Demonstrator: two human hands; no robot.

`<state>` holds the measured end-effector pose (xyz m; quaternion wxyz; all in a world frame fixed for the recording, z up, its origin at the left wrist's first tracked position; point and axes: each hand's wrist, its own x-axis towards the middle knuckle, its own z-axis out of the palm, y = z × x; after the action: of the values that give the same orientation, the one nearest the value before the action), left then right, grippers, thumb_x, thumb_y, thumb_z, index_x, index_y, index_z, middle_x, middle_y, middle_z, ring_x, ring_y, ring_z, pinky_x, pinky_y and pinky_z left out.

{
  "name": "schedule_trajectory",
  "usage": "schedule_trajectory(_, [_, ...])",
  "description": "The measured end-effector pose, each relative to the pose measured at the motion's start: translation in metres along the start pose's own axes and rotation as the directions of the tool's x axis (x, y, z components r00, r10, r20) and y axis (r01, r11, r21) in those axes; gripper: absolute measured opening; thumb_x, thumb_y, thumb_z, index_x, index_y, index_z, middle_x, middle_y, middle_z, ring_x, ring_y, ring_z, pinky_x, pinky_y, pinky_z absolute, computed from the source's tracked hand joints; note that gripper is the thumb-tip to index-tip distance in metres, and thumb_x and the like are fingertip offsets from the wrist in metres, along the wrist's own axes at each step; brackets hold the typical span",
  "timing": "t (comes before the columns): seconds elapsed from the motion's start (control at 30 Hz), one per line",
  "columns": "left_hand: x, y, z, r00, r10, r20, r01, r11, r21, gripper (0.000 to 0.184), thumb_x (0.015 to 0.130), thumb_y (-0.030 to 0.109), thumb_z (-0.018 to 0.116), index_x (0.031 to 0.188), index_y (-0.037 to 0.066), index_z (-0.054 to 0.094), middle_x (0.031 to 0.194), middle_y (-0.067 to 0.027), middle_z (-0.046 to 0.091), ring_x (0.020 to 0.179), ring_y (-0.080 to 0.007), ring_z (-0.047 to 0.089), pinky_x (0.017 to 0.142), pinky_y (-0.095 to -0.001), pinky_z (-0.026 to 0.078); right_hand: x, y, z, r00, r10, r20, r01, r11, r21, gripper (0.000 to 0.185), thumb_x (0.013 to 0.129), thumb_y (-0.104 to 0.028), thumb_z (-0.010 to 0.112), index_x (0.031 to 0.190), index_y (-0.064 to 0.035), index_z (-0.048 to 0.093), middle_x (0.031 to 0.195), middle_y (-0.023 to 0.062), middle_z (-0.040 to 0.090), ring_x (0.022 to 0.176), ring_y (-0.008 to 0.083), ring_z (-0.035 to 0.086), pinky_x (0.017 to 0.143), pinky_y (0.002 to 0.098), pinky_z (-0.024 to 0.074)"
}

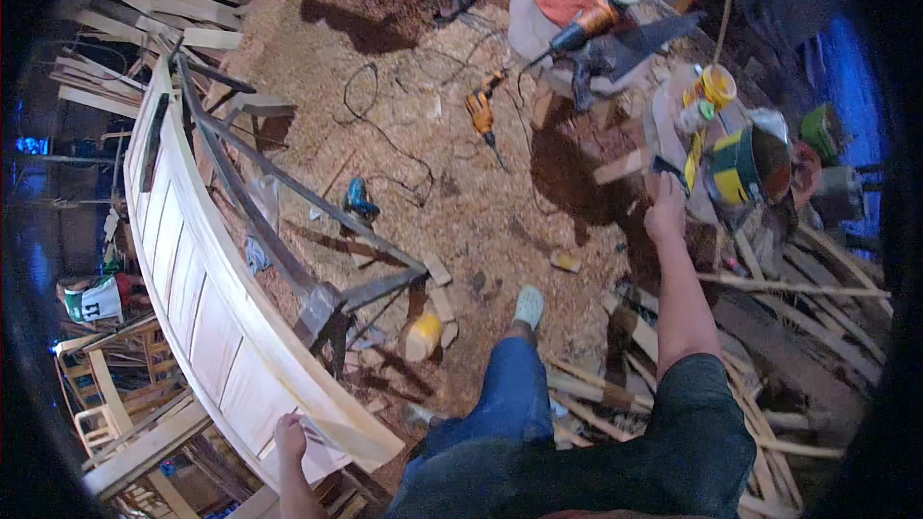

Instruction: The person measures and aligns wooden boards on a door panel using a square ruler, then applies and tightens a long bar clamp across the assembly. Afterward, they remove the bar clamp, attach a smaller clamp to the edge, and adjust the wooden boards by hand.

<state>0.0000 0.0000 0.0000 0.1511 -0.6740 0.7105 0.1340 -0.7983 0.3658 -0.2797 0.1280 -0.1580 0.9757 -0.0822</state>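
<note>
My left hand [290, 437] is closed in a pinch over the near end of a long pale wooden panel [207, 327]. Something thin and light seems to stick out of its fingers, too small to name. The panel has a curved frame and several inset boards, and rests on dark trestle legs [260, 216]. Off to the right, my right arm is stretched out and my right hand [665, 207] is closed around a small dark object [670, 171] whose kind I cannot make out. Just beyond that hand stands a dark green and yellow bucket [748, 168].
On the shavings-covered ground lie an orange power drill [481, 115], a teal power tool [360, 200] and loose cables [385, 139]. An orange-and-dark power tool [582, 27] rests on a round table. Scrap wood [798, 298] is piled at right. Another person [93, 299] is at far left.
</note>
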Motion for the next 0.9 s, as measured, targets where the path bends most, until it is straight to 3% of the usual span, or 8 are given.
schedule_trajectory(0.07, [-0.014,-0.005,-0.023,0.992,-0.113,0.057,0.106,0.987,0.117,0.027,0.073,0.001,0.055,0.093,0.003,0.073,0.096,-0.0204,0.07,0.093,-0.0363,0.066,0.085,-0.0453,0.052,-0.009,-0.02,-0.008,0.999,0.018,0.039,-0.016,0.998,-0.054,0.079,0.085,-0.01,0.068,0.155,-0.0151,0.032,0.157,0.0165,0.034,0.144,0.0368,0.035,0.11,0.0532,0.0414])
schedule_trajectory(0.2, [0.011,0.022,0.013,0.999,-0.048,-0.009,0.049,0.989,0.138,0.027,0.072,-0.002,0.052,0.091,0.003,0.072,0.094,-0.0195,0.07,0.092,-0.0366,0.066,0.083,-0.0451,0.053,0.065,-0.012,-0.015,0.999,-0.029,-0.038,0.02,0.978,-0.207,0.056,0.095,-0.013,0.055,0.149,-0.0091,0.041,0.15,0.0169,0.043,0.137,0.0351,0.044,0.103,0.0504,0.0481])
schedule_trajectory(0.3, [0.01,0.017,0.014,0.999,-0.035,-0.018,0.037,0.992,0.122,0.025,0.072,-0.002,0.052,0.089,0.003,0.071,0.094,-0.0197,0.07,0.092,-0.0363,0.066,0.083,-0.0451,0.052,0.072,-0.019,-0.027,0.977,0.195,0.085,-0.176,0.965,-0.195,0.05,0.094,-0.013,0.055,0.143,-0.0089,0.047,0.137,0.0182,0.052,0.123,0.037,0.055,0.098,0.05,0.0502])
schedule_trajectory(0.47, [0.01,0.011,0.017,1.0,-0.007,-0.028,0.011,0.987,0.163,0.02,0.073,0.003,0.057,0.088,0.004,0.071,0.093,-0.0192,0.071,0.092,-0.0357,0.067,0.082,-0.0449,0.053,-0.006,-0.021,-0.024,0.997,-0.058,-0.058,0.055,0.997,-0.051,0.049,0.082,-0.007,0.073,0.126,-0.0025,0.051,0.119,0.023,0.055,0.114,0.0443,0.055,0.097,0.0499,0.0471])
schedule_trajectory(0.5, [0.008,0.014,0.016,0.999,0.001,-0.036,0.005,0.986,0.167,0.018,0.074,0.005,0.058,0.087,0.005,0.071,0.092,-0.0185,0.071,0.091,-0.0357,0.067,0.082,-0.0451,0.053,-0.035,-0.028,-0.022,0.97,-0.168,-0.173,0.174,0.985,0.017,0.052,0.081,-0.004,0.072,0.127,-0.0013,0.05,0.12,0.0229,0.054,0.111,0.0456,0.054,0.096,0.049,0.0466])
schedule_trajectory(0.57, [0.0,0.036,0.003,0.999,0.021,-0.05,-0.012,0.985,0.174,0.015,0.075,0.008,0.061,0.085,0.006,0.072,0.089,-0.0169,0.071,0.089,-0.0357,0.068,0.081,-0.0454,0.053,-0.086,-0.039,0.005,0.99,-0.047,-0.134,0.09,0.94,0.33,0.051,0.075,0.0,0.072,0.122,-0.0009,0.053,0.115,0.0224,0.055,0.105,0.0451,0.054,0.092,0.0483,0.0458])
schedule_trajectory(0.8, [0.014,0.016,-0.002,0.996,0.091,-0.02,-0.089,0.993,0.075,0.015,0.078,0.017,0.063,0.084,0.012,0.076,0.085,-0.0148,0.074,0.083,-0.0347,0.07,0.083,-0.0463,0.055,-0.277,-0.191,-0.022,0.979,-0.18,-0.095,0.204,0.862,0.464,0.043,0.076,-0.006,0.078,0.112,-0.0027,0.055,0.103,0.0185,0.059,0.094,0.0354,0.059,0.085,0.0438,0.0482])
schedule_trajectory(0.9, [0.004,0.02,-0.029,0.992,0.126,-0.006,-0.126,0.991,-0.032,0.02,0.08,0.024,0.061,0.084,0.011,0.076,0.08,-0.014,0.074,0.08,-0.0331,0.072,0.083,-0.0444,0.056,-0.336,-0.289,-0.106,0.966,-0.244,0.081,0.071,0.558,0.827,0.039,0.079,-0.01,0.081,0.108,-0.0041,0.056,0.096,0.0106,0.063,0.089,0.0217,0.064,0.081,0.0369,0.0518])
